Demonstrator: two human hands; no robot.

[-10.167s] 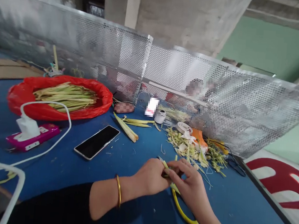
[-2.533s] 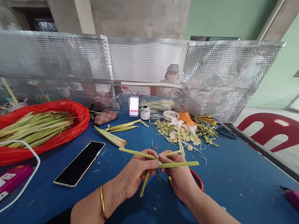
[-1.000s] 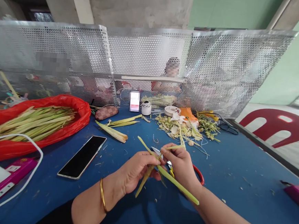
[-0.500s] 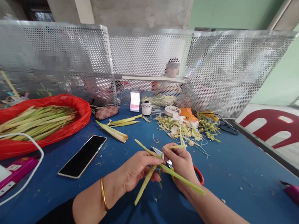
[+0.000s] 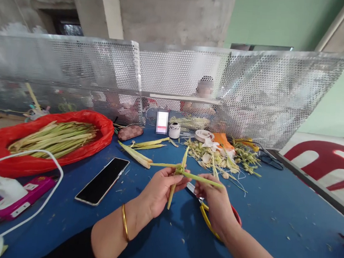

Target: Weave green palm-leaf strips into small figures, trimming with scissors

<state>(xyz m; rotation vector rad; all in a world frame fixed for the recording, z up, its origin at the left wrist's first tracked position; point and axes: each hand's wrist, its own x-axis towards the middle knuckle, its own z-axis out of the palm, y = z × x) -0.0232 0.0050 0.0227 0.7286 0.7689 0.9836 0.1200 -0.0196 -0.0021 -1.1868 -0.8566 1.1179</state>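
So the little knot of crossed green strips (image 5: 181,170) is right around the middle of the frame, held just above the blue table (image 5: 265,228), loose ends poking out on four sides. The left hand (image 5: 158,192) has it pinched near the knot, thumb against fingers. The right hand (image 5: 217,204) is half curled just right of that, behind one strip end; can't tell if it's actually gripping it. Scissors (image 5: 202,203) with yellow and red handles sit partly under that hand. Left of centre there's a dark phone (image 5: 102,182) lying flat, then a red bag (image 5: 106,133) full of long strips further left. Leaf scraps (image 5: 221,158) are heaped right of centre, and a perforated metal screen (image 5: 170,73) runs across behind everything.
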